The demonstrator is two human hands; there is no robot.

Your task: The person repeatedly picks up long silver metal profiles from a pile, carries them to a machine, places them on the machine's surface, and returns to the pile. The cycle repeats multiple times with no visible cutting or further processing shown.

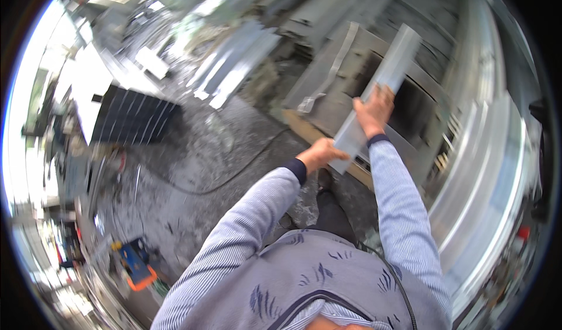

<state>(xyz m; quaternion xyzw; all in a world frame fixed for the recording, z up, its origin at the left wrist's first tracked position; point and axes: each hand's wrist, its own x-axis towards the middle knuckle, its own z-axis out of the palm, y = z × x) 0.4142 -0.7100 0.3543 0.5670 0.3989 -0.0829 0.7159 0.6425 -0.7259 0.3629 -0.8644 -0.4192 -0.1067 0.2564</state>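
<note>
A long light-grey metal profile [396, 57] slants across a low worktable, its near end toward me. My left hand [321, 154] grips that near end, thumb on top and the fingers partly hidden beneath. Farther along, my right hand [376, 110] is wrapped over the profile with its fingers curled around the far edge. Under it lies the worktable [313, 90], grey-topped with a yellowish front edge and dark openings beside the profile. A thin pale strip [336, 66] rests on the tabletop left of the profile.
Long metal profiles [474, 172] are stacked along the right. More shiny lengths [234, 66] lie on the floor beyond. At left stands a dark panelled box [137, 116]. A black cable [234, 178] crosses the grey floor, and a blue and orange tool [136, 262] lies lower left.
</note>
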